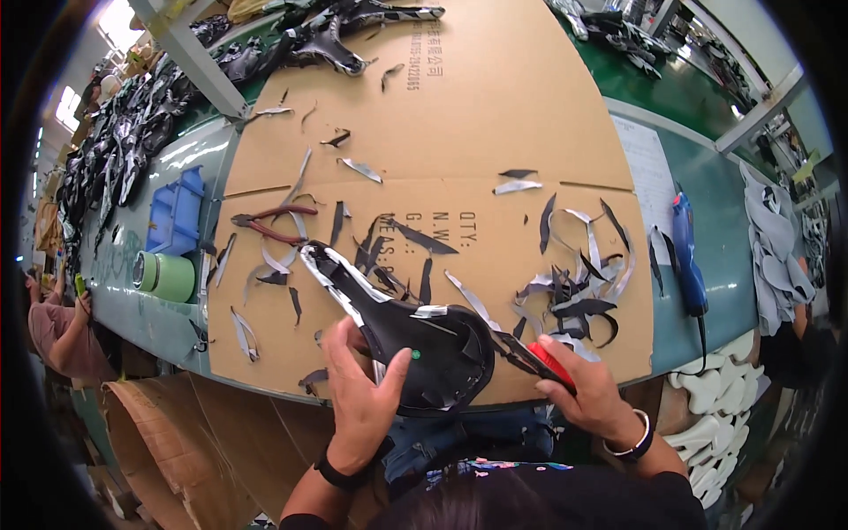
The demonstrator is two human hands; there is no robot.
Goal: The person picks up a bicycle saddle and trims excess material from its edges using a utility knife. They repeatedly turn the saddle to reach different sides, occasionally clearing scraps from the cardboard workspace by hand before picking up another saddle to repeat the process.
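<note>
A black bicycle saddle (422,349) with a small green dot lies near the cardboard's front edge, its narrow nose pointing to the far left. White and silver cover material shows along its rim. My left hand (364,380) is closed on the saddle's near left side, thumb over the black surface and fingers at the edge. In my right hand (583,389) is a red-handled utility knife (551,360), its tip close to the saddle's right rim beside a dark strip. Whether the blade touches the strip, I cannot tell.
Trimmed black and silver strips (583,305) are scattered over the cardboard sheet (424,132). Red-handled pliers (274,221) lie left, beyond them a blue bin (175,212) and green cup (168,276). A corded blue tool (689,256) lies right. Another person (66,331) is at far left.
</note>
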